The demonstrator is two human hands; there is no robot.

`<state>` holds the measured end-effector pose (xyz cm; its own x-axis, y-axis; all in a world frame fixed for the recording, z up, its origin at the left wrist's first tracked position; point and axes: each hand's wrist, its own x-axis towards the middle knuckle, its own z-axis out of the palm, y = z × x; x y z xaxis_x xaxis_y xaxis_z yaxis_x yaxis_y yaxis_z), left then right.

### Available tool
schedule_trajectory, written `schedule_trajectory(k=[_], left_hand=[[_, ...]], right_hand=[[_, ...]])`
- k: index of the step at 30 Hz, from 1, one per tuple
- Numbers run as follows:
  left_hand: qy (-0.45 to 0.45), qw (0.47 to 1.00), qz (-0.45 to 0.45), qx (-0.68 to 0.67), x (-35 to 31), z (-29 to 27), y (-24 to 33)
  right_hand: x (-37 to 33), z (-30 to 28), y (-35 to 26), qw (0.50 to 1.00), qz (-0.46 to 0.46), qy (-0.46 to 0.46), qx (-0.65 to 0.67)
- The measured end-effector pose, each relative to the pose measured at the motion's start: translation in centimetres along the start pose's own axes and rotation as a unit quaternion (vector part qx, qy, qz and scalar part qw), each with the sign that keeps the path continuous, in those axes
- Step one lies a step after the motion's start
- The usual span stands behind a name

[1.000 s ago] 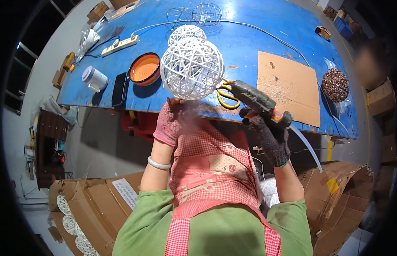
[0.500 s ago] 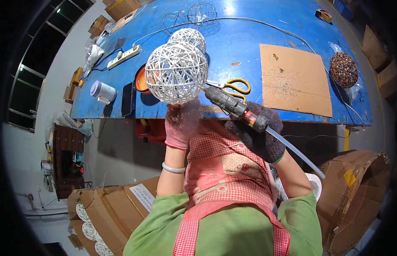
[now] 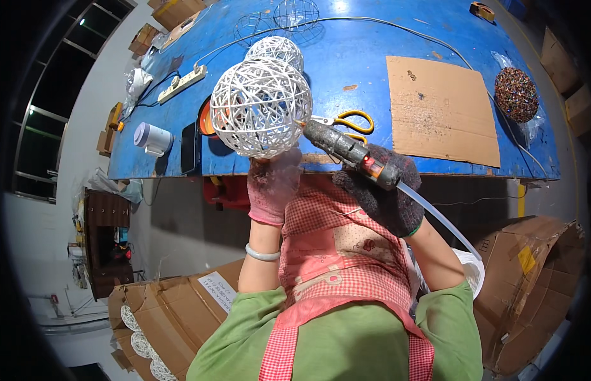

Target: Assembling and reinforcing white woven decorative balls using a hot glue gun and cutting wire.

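A white openwork ball [image 3: 262,108] of tangled strands is held up over the table's near edge. My left hand [image 3: 273,190], in a pink and dark glove, grips it from underneath, its fingertips partly hidden by the ball. My right hand [image 3: 397,200], in a dark knit glove, is closed around a grimy black hot glue gun [image 3: 338,147] with a small red light. The gun's nozzle meets the ball's right side in this view. A long translucent glue stick [image 3: 440,219] runs out of the gun's back end. Behind lies a second white ball [image 3: 278,51].
Yellow-handled scissors [image 3: 356,120] and a stained cardboard sheet [image 3: 441,108] lie on the blue table [image 3: 352,57]. Farther right sits a dark speckled ball [image 3: 516,95]. Leftward are a phone [image 3: 190,147], a white cup [image 3: 152,138] and a power strip [image 3: 183,84]. Cardboard boxes [image 3: 181,311] flank me.
The view has shifted slightly. The nozzle has gone from the ball's right rim to a little farther in over its strands. Both hands keep their holds.
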<state>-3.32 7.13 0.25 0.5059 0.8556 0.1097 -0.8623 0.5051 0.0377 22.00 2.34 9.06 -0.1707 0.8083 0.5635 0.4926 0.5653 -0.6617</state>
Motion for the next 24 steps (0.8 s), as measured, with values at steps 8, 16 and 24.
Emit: schedule_trajectory(k=[8, 16, 24], left_hand=[[0.130, 0.978, 0.100, 0.129, -0.5, 1.0, -0.9], [0.125, 0.984, 0.087, 0.089, -0.7, 1.8, -1.4], [-0.112, 0.993, -0.027, 0.020, -0.4, -0.1, -0.6]], right_hand=[[-0.9, -0.6, -1.3, 0.997, 0.005, -0.011, 0.076], [-0.2, -0.1, -0.6, 0.993, 0.046, -0.027, 0.103], [0.2, 0.2, -0.6, 0.999, 0.026, -0.025, 0.003]])
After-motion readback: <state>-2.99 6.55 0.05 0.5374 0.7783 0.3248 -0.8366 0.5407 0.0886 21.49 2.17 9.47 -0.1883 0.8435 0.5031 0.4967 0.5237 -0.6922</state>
